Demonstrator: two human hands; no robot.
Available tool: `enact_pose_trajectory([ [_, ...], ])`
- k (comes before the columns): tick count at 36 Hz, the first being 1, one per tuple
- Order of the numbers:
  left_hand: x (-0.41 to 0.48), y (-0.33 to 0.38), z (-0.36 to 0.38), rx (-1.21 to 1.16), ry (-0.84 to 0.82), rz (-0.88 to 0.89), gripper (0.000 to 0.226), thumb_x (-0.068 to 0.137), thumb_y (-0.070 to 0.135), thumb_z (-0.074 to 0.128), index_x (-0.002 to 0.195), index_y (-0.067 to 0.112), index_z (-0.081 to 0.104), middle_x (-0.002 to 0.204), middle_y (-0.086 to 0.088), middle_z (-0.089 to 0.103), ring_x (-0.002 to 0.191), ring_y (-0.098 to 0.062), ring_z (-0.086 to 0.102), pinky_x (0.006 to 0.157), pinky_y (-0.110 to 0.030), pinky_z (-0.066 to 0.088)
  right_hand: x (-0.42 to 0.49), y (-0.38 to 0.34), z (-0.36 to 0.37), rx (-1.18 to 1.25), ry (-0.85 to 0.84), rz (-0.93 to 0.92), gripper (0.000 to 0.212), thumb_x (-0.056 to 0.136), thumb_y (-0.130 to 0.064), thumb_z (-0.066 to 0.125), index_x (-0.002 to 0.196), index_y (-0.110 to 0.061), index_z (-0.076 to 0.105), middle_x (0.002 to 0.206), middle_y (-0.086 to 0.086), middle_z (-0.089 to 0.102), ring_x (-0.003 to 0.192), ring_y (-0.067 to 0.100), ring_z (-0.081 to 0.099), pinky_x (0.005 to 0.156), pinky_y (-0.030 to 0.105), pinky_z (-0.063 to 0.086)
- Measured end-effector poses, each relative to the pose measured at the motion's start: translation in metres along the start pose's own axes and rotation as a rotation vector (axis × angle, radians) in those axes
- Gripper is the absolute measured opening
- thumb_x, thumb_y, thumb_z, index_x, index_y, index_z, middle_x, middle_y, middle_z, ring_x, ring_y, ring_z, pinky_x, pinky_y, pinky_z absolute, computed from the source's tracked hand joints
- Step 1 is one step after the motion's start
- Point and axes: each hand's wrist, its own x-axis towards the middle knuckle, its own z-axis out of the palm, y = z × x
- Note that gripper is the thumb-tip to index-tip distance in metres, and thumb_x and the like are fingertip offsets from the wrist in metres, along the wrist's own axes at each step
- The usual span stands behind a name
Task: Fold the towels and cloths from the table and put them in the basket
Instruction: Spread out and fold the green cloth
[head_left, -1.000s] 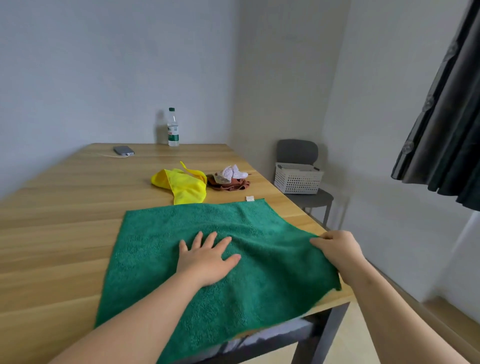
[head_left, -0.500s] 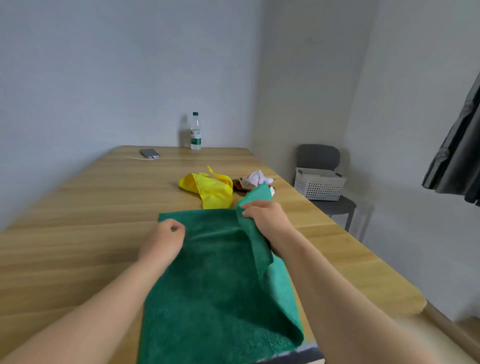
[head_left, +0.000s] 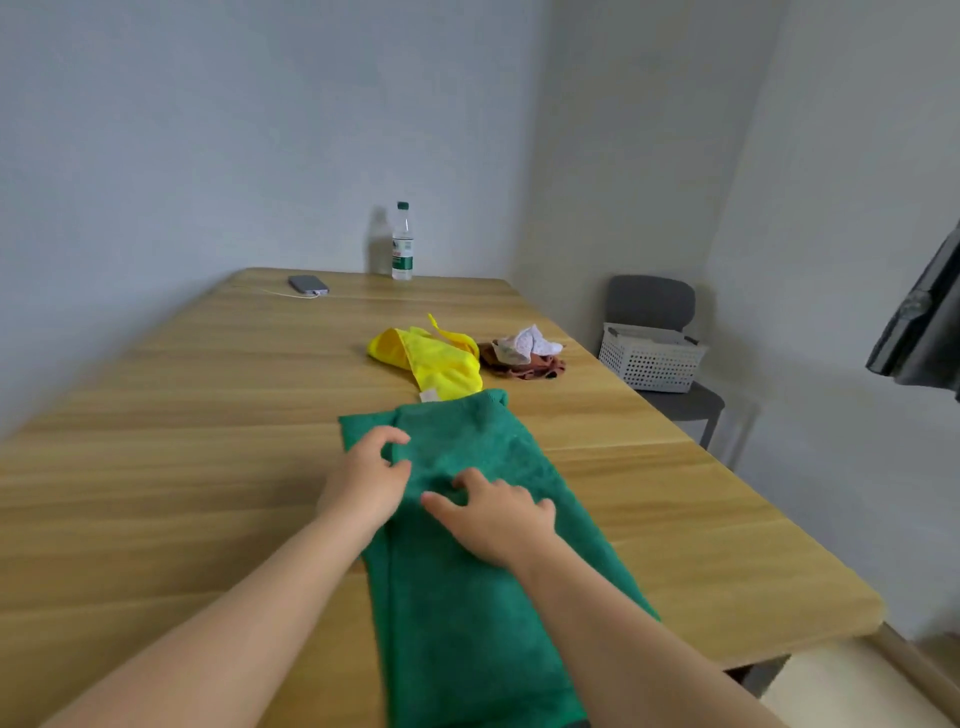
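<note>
1. The water bottle (head_left: 402, 244), way out past the fingers (head_left: 389, 435) of the left hand (head_left: 363, 483): it's got a green-and-white label (head_left: 402, 258), but the print is too small to read.
2. The yellow cloth (head_left: 441, 364), just beyond those fingers: small white tag (head_left: 429, 396) at its near corner, nothing legible on it.
3. So no readable text, brand or number anywhere.

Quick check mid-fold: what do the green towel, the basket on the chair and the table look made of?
The green towel looks like terry or microfibre: matte, fuzzy nap, soft creases. The basket is probably rigid white plastic: regular perforated walls. The table has a wood-grain top with low sheen; laminate or solid wood, cannot tell.
</note>
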Motion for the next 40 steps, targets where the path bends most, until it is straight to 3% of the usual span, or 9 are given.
enact_pose_trajectory([
  [6,-0.016,0.020,0.029,-0.021,-0.213,0.121,0.018,0.091,0.018,0.053,0.100,0.032,0.061,0.076,0.008,0.061,0.057,-0.010,0.059,0.061,-0.023,0.043,0.001,0.049,-0.020,-0.275,-0.019,0.047,0.064,0.086,-0.070,0.033,0.144,-0.044,0.023,0.148,0.012,0.027,0.137,0.032,0.023,0.110,0.044,0.019],
  [11,-0.023,0.029,0.037,0.044,-0.416,0.192,0.030,0.091,0.009,0.052,0.117,0.021,0.061,0.079,0.013,0.062,0.047,0.001,0.059,0.073,-0.018,0.046,0.001,0.084,-0.048,-0.377,-0.082,0.027,0.066,0.089,-0.063,0.040,0.147,-0.038,0.018,0.148,0.012,0.028,0.136,0.034,0.027,0.110,0.041,0.022],
  [14,-0.033,0.035,0.037,0.127,-0.513,0.260,0.030,0.091,0.007,0.049,0.115,0.020,0.061,0.090,0.017,0.063,0.048,0.003,0.058,0.069,-0.013,0.047,0.000,0.105,-0.060,-0.361,-0.072,0.035,0.063,0.094,-0.049,0.044,0.149,-0.034,0.015,0.149,0.009,0.031,0.136,0.031,0.032,0.112,0.042,0.021],
  [19,-0.033,0.042,0.037,0.432,-0.159,0.508,0.032,0.093,0.018,0.047,0.118,0.035,0.059,0.116,0.018,0.058,0.105,-0.008,0.052,0.083,-0.024,0.042,-0.011,0.108,-0.051,-0.453,0.253,-0.029,0.057,0.091,-0.013,0.046,0.142,-0.032,0.030,0.134,0.000,0.046,0.124,0.027,0.038,0.102,0.037,0.028],
  [22,-0.020,0.038,0.045,0.499,-0.126,0.554,0.038,0.093,0.021,0.049,0.128,0.034,0.050,0.128,0.010,0.047,0.121,-0.014,0.040,0.097,-0.026,0.033,-0.017,0.094,-0.034,-0.274,0.180,0.024,0.042,0.096,-0.034,0.040,0.138,-0.030,0.038,0.137,0.004,0.045,0.127,0.030,0.036,0.102,0.040,0.029],
  [24,-0.016,0.035,0.050,0.564,-0.202,0.452,0.042,0.094,0.031,0.046,0.136,0.035,0.041,0.138,0.009,0.040,0.129,-0.017,0.034,0.103,-0.030,0.030,-0.018,0.089,-0.023,-0.236,0.116,0.049,0.049,0.095,-0.051,0.034,0.140,-0.031,0.035,0.142,0.005,0.039,0.130,0.032,0.031,0.104,0.043,0.028],
  [28,-0.014,0.033,0.054,0.707,-0.166,0.336,0.041,0.094,0.048,0.037,0.134,0.039,0.041,0.136,0.009,0.042,0.129,-0.017,0.033,0.101,-0.035,0.028,-0.016,0.092,-0.014,-0.216,0.150,0.029,0.056,0.093,-0.059,0.032,0.143,-0.034,0.030,0.150,0.000,0.028,0.135,0.030,0.024,0.108,0.042,0.022],
  [33,-0.020,0.023,0.035,0.709,-0.032,0.279,0.024,0.086,0.049,0.047,0.105,0.037,0.051,0.115,0.010,0.052,0.117,-0.017,0.042,0.093,-0.034,0.031,-0.010,0.097,-0.013,-0.069,0.139,-0.053,0.056,0.091,-0.058,0.040,0.143,-0.039,0.031,0.153,-0.009,0.024,0.140,0.022,0.017,0.113,0.036,0.012],
  [40,-0.011,0.015,0.030,0.558,-0.003,0.257,0.022,0.085,0.040,0.054,0.107,0.039,0.055,0.125,0.012,0.050,0.127,-0.016,0.032,0.101,-0.035,0.025,-0.002,0.093,-0.013,-0.008,0.256,-0.089,0.051,0.088,-0.056,0.047,0.136,-0.040,0.041,0.142,-0.014,0.041,0.130,0.018,0.029,0.104,0.033,0.022],
])
